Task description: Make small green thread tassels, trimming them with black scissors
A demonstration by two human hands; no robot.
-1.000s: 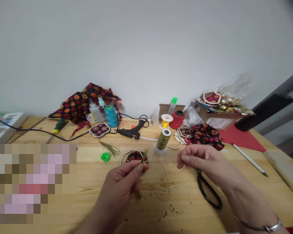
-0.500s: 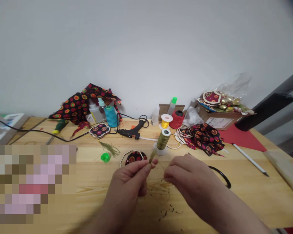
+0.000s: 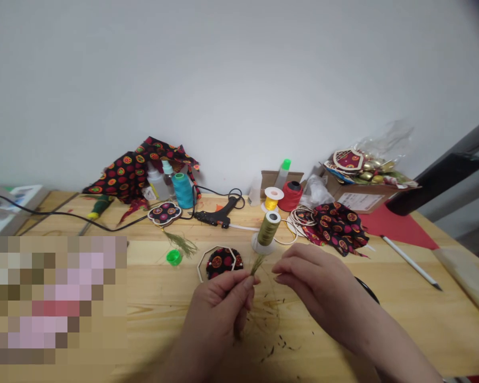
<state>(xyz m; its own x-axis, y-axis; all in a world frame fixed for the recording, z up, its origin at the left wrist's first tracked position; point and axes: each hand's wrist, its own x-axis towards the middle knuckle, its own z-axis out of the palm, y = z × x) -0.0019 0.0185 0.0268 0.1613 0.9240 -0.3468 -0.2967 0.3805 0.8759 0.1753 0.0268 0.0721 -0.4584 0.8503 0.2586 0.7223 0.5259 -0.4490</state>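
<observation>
My left hand (image 3: pixel 225 306) pinches a small bundle of olive-green threads (image 3: pixel 257 264) between thumb and forefinger; the threads stick up above the fingertips and hang below the hand. To its right, my right hand (image 3: pixel 315 290) is closed, fingertips together, with a thin strand seeming to run near them; what it holds is too small to make out. An olive thread spool (image 3: pixel 267 230) stands just behind the hands. An octagonal wooden frame (image 3: pixel 201 262) and a round patterned fabric piece (image 3: pixel 220 261) lie behind my left hand.
Farther back are a black glue gun (image 3: pixel 219 215), a teal thread cone (image 3: pixel 183 191), a red thread cone (image 3: pixel 290 196) and a yellow spool (image 3: pixel 271 201). A green cap (image 3: pixel 174 258) sits at left, a white pencil (image 3: pixel 411 261) at right. Dark scraps dot the table (image 3: pixel 303 340).
The threads in my left hand now show a spread tip above and a bunch below. My right hand has risen slightly and turned, its fingers more extended. The view has shifted slightly.
</observation>
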